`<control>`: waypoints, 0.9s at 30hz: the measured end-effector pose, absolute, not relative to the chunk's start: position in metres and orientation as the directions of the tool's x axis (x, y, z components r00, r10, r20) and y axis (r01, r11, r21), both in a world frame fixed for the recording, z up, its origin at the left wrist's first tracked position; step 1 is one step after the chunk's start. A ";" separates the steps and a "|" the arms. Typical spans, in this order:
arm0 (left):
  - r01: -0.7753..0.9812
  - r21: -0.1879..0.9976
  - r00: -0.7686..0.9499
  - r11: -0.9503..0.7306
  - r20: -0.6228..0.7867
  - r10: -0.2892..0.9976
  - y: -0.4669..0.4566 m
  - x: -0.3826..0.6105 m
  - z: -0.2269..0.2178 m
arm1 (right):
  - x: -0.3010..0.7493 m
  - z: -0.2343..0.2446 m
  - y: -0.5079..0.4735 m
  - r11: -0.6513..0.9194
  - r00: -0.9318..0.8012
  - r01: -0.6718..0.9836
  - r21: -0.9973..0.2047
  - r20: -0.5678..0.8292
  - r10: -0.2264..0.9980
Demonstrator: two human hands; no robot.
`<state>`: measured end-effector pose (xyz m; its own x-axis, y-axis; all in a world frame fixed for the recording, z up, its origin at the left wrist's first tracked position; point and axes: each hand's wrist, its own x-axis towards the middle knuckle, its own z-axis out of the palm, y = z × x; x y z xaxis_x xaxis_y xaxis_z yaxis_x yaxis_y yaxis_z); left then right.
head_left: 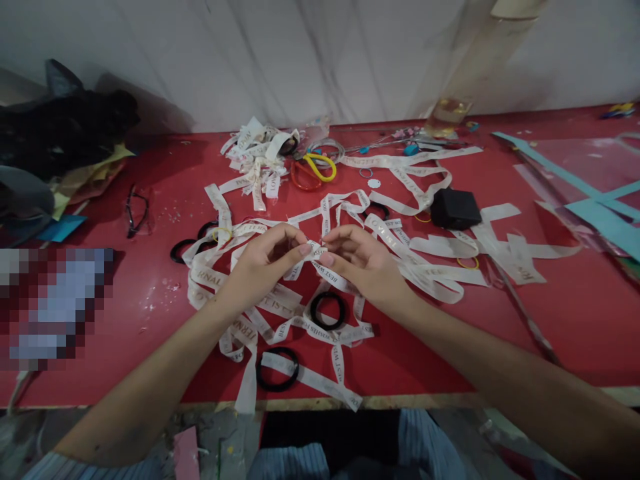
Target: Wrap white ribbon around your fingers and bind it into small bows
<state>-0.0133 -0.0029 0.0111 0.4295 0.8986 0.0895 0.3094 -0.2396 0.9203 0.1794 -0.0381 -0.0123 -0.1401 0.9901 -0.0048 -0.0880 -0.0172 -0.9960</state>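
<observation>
Between both hands, over the middle of the red table, is a white printed ribbon (334, 277). My left hand (273, 253) pinches it between thumb and fingertips. From the other side my right hand (357, 260) grips the same ribbon, thumb against the fingers. The two sets of fingertips nearly meet, with a small gathered fold of ribbon between them. Below them lies a black ring (328, 327), and nearer the table edge another black ring (277, 389) rests with a ribbon strip (315, 381) across it. More lettered ribbon is strewn around and under the hands.
Scissors with red and yellow handles (320, 168) lie behind, beside a ribbon pile (255, 150). A black box (455, 209) is to the right, glasses (137, 210) to the left. A bottle (449, 117) stands by the wall. A black bag (70, 123) fills the far left.
</observation>
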 end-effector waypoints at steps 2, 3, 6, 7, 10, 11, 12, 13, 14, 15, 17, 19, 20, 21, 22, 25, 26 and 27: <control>0.302 0.923 0.409 -0.239 0.101 0.907 -0.002 -0.014 0.011 | 0.178 -0.012 -0.039 -0.081 -0.203 -0.119 -0.990 -0.055 0.978; 0.298 0.924 0.404 -0.241 0.106 0.909 -0.002 -0.014 0.010 | 0.177 -0.012 -0.039 -0.109 -0.235 -0.122 -0.987 -0.078 0.969; 0.294 0.926 0.418 -0.235 0.096 0.903 -0.002 -0.014 0.010 | 0.177 -0.009 -0.040 -0.125 -0.282 -0.090 -0.988 -0.095 0.955; 0.291 0.928 0.430 -0.232 0.090 0.898 -0.002 -0.014 0.010 | 0.177 -0.008 -0.040 -0.122 -0.286 -0.073 -0.990 -0.096 0.953; 0.277 0.928 0.454 -0.248 0.101 0.885 -0.002 -0.014 0.010 | 0.179 -0.006 -0.040 -0.120 -0.293 -0.043 -0.992 -0.102 0.951; 0.278 0.925 0.455 -0.261 0.112 0.883 -0.002 -0.014 0.010 | 0.179 -0.006 -0.040 -0.121 -0.293 -0.047 -0.992 -0.102 0.951; 0.282 0.920 0.451 -0.273 0.124 0.884 -0.002 -0.014 0.009 | 0.179 -0.006 -0.040 -0.121 -0.291 -0.066 -0.990 -0.096 0.952; 0.289 0.914 0.445 -0.284 0.134 0.885 -0.002 -0.015 0.009 | 0.179 -0.006 -0.040 -0.122 -0.286 -0.097 -0.988 -0.090 0.954; 0.297 0.909 0.443 -0.291 0.139 0.886 -0.002 -0.015 0.009 | 0.179 -0.007 -0.040 -0.124 -0.279 -0.131 -0.984 -0.083 0.957; 0.300 0.905 0.443 -0.301 0.147 0.884 -0.003 -0.015 0.009 | 0.178 -0.007 -0.039 -0.129 -0.276 -0.163 -0.978 -0.080 0.958; 0.295 0.899 0.450 -0.323 0.168 0.877 -0.003 -0.015 0.008 | 0.177 -0.007 -0.039 -0.146 -0.282 -0.204 -0.968 -0.085 0.956; 0.285 0.898 0.447 -0.336 0.186 0.875 -0.003 -0.014 0.006 | 0.177 -0.007 -0.039 -0.169 -0.299 -0.217 -0.961 -0.099 0.949; 0.280 0.898 0.438 -0.340 0.196 0.878 -0.003 -0.013 0.005 | 0.177 -0.006 -0.039 -0.176 -0.307 -0.224 -0.958 -0.102 0.946; 0.278 0.897 0.427 -0.344 0.205 0.881 -0.003 -0.013 0.004 | 0.177 -0.006 -0.039 -0.183 -0.316 -0.227 -0.957 -0.105 0.943; 0.280 0.893 0.416 -0.354 0.219 0.882 -0.003 -0.012 0.003 | 0.178 -0.005 -0.039 -0.184 -0.324 -0.229 -0.956 -0.103 0.940; 0.296 0.862 0.385 -0.412 0.287 0.877 -0.004 -0.012 0.001 | 0.180 -0.005 -0.039 -0.182 -0.343 -0.236 -0.954 -0.094 0.935; 0.303 0.850 0.378 -0.430 0.307 0.873 -0.004 -0.012 0.000 | 0.180 -0.005 -0.038 -0.187 -0.343 -0.239 -0.953 -0.097 0.934; 0.308 0.842 0.371 -0.443 0.323 0.871 -0.004 -0.012 0.000 | 0.180 -0.006 -0.038 -0.193 -0.342 -0.244 -0.950 -0.102 0.934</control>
